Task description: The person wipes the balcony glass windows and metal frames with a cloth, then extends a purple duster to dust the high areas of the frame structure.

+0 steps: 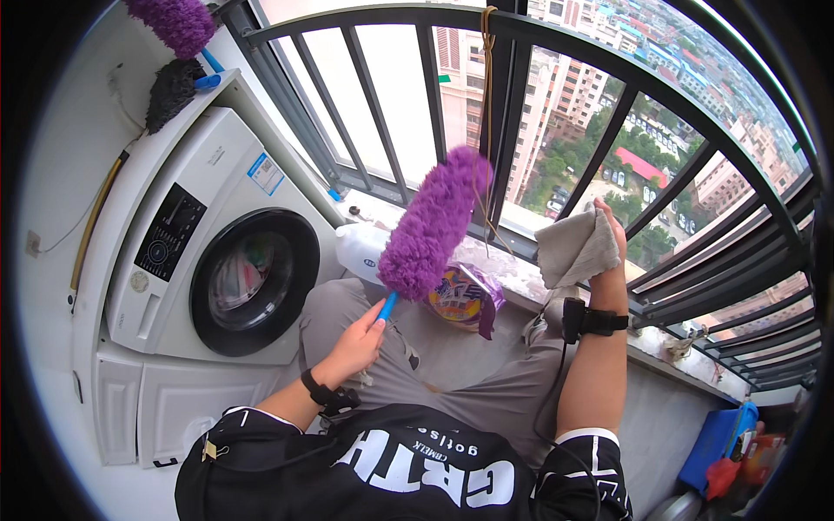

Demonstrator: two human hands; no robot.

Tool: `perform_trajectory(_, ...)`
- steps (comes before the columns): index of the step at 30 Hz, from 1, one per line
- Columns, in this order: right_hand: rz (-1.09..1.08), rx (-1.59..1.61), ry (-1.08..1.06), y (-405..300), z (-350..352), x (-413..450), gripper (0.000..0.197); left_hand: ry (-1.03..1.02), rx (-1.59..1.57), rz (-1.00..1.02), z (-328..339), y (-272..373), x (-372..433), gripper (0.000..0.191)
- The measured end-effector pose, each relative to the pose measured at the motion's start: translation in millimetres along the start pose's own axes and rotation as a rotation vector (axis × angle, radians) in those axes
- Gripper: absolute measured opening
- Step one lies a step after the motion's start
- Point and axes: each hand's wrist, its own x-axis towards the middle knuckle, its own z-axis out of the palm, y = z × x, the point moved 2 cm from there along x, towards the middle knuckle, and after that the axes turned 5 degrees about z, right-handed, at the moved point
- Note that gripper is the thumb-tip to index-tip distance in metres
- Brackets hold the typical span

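Observation:
My left hand [360,343] is closed around the blue handle of a purple fluffy duster [435,228], whose head points up towards the window railing. In my right hand [611,244], raised beside the railing bars on the right, is a folded grey cloth [576,251]; the fingers are partly hidden behind it. A purple printed plastic bag [460,303] stands below the duster head, and a white plastic jug [359,251] lies partly behind it.
A front-loading washing machine [215,241] stands at the left, with another purple duster [172,26] and a dark grey one [171,94] above. Dark metal railing [570,32] curves across the window over a low ledge [515,277]. A blue container [717,449] is at lower right.

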Motion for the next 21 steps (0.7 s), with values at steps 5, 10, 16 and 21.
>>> perform_trajectory(5, 0.035, 0.028, -0.059, 3.2, 5.4, 1.2, 0.033, 0.007, 0.025, 0.2, 11.8, -17.3, 27.7, 0.055)
perform_trajectory(10, -0.054, -0.084, -0.027, 7.2, 12.1, -8.7, 0.033, -0.098, 0.144, 0.011, 35.0, -20.9, 38.0, 0.055)
perform_trajectory(16, -0.079, -0.092, -0.047, 5.9, -0.9, -3.2, 0.033, -0.043, 0.276, 0.172, 24.3, -35.0, 28.4, 0.052)
perform_trajectory(21, -0.022, -0.037, -0.015, -2.3, -0.1, -5.3, 0.025, -0.002, 0.424, 0.227, 23.2, -40.5, 27.3, 0.052)
